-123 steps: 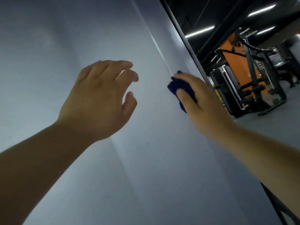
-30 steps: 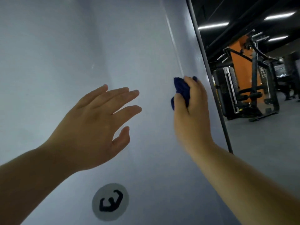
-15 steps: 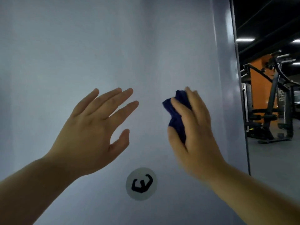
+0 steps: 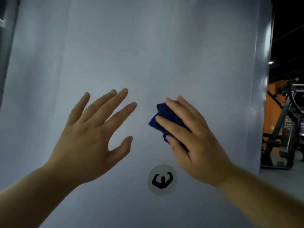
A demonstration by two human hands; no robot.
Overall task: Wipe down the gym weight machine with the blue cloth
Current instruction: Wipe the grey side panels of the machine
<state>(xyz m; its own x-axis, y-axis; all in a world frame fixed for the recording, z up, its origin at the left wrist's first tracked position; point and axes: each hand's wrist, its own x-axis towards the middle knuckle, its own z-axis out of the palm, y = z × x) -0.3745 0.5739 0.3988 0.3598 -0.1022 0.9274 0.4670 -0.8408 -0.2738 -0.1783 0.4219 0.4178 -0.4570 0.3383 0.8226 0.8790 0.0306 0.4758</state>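
Note:
The weight machine's pale grey panel [image 4: 164, 55] fills most of the view, upright in front of me. My right hand [image 4: 194, 142] holds a bunched blue cloth [image 4: 166, 119] against the panel, fingers laid over it and thumb tucked at its lower edge. My left hand [image 4: 92, 139] is held up to the left with its fingers spread, holding nothing; I cannot tell whether it touches the panel. A round grey sticker with a black flexing-arms logo [image 4: 162, 179] sits on the panel just below the cloth.
The panel's right edge [image 4: 264, 96] runs top to bottom. Beyond it stand a dark gym machine frame [image 4: 286, 122] and an orange wall [image 4: 273, 112] on a grey floor. A dark strip borders the panel at far left [image 4: 6, 46].
My view has swung left, so the panel now faces me squarely. The cloth hand has slid from the panel's right edge down toward the middle, above the sticker. My left hand's fingers have spread.

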